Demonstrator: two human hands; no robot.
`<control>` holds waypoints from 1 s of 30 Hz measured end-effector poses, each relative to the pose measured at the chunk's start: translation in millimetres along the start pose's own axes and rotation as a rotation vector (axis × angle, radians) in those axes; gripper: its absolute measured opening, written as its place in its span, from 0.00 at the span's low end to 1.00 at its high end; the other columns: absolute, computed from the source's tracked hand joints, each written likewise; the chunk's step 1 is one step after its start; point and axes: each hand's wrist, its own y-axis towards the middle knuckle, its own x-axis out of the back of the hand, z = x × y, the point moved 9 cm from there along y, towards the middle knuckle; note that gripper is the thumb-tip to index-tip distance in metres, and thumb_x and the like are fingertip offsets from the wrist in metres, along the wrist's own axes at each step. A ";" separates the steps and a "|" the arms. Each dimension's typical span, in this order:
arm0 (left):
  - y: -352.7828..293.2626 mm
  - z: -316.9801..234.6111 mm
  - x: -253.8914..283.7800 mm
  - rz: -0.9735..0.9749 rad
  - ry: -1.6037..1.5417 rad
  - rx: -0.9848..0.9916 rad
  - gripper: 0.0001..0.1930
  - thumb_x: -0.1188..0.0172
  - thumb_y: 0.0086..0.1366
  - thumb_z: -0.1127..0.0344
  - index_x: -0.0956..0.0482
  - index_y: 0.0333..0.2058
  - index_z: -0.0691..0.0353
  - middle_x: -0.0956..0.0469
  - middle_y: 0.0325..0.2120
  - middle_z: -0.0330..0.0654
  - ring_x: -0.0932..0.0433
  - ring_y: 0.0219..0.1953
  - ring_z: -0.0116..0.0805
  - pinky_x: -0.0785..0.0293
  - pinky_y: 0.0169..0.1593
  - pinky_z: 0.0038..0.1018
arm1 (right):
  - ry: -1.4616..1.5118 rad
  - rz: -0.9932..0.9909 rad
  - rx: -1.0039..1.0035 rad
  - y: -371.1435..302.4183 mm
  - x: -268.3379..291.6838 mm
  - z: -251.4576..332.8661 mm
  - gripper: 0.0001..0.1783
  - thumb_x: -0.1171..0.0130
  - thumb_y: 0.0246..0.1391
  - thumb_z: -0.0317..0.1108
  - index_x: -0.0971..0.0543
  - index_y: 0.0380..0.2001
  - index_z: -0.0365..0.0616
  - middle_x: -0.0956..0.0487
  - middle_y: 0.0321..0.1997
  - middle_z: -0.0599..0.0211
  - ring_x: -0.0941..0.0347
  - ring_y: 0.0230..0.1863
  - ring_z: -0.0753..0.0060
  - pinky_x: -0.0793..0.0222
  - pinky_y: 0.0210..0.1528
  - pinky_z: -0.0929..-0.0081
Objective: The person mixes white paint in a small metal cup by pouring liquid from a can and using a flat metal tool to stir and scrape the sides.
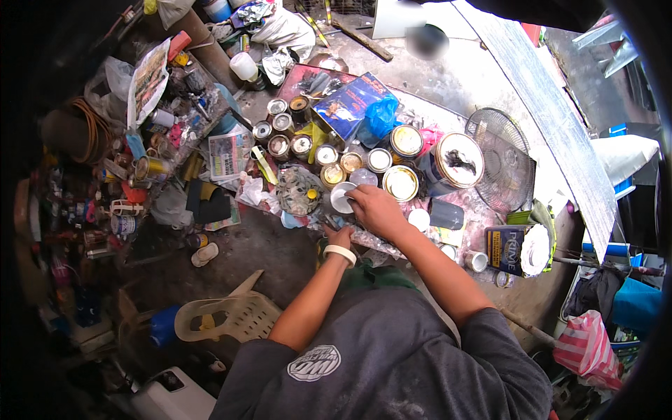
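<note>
My right hand is closed on the rim of a small whitish cup, held over the near edge of a cluttered low table. Just left of it and lower, my left hand, with a pale band at the wrist, has its fingers bent together at the table's edge. What they grip, if anything, is too small to tell. Beyond the cup stand several round paint cans, among them a cream-topped can and a yellow-rimmed can. A camouflage cloth lies left of the cup.
A large paint pail and a wire fan guard stand right of the cans. Behind them are a blue box and a blue plastic bag. A square tin sits at right, a plastic chair at lower left.
</note>
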 end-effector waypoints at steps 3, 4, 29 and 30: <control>7.2 -8.9 27.8 -0.014 0.047 -0.229 0.51 0.40 0.50 0.77 0.60 0.70 0.68 0.25 0.42 0.48 0.24 0.33 0.34 0.24 0.39 0.28 | 0.053 -0.083 0.010 -11.2 22.4 14.9 0.10 0.40 0.54 0.31 0.21 0.40 0.44 0.22 0.34 0.60 0.23 0.40 0.53 0.28 0.40 0.57; 3.3 -12.6 32.7 -0.007 0.059 -0.267 0.50 0.40 0.51 0.78 0.60 0.70 0.68 0.25 0.42 0.47 0.24 0.34 0.33 0.24 0.39 0.28 | 0.076 -0.110 0.001 -18.1 26.8 15.6 0.10 0.40 0.54 0.31 0.21 0.40 0.44 0.22 0.34 0.60 0.23 0.40 0.52 0.28 0.41 0.57; -91.0 -63.4 75.0 0.123 0.232 -0.420 0.48 0.37 0.51 0.80 0.51 0.70 0.65 0.29 0.36 0.37 0.29 0.36 0.26 0.29 0.39 0.21 | 0.460 -0.158 -0.128 -127.0 63.1 42.9 0.14 0.40 0.58 0.30 0.22 0.48 0.40 0.20 0.42 0.55 0.22 0.43 0.51 0.25 0.44 0.60; -91.1 -65.2 74.5 0.130 0.247 -0.413 0.48 0.37 0.51 0.80 0.50 0.70 0.66 0.29 0.36 0.37 0.29 0.36 0.26 0.29 0.40 0.21 | 0.443 -0.144 -0.090 -126.8 64.8 46.9 0.14 0.39 0.57 0.30 0.22 0.48 0.41 0.20 0.42 0.56 0.22 0.43 0.52 0.25 0.44 0.60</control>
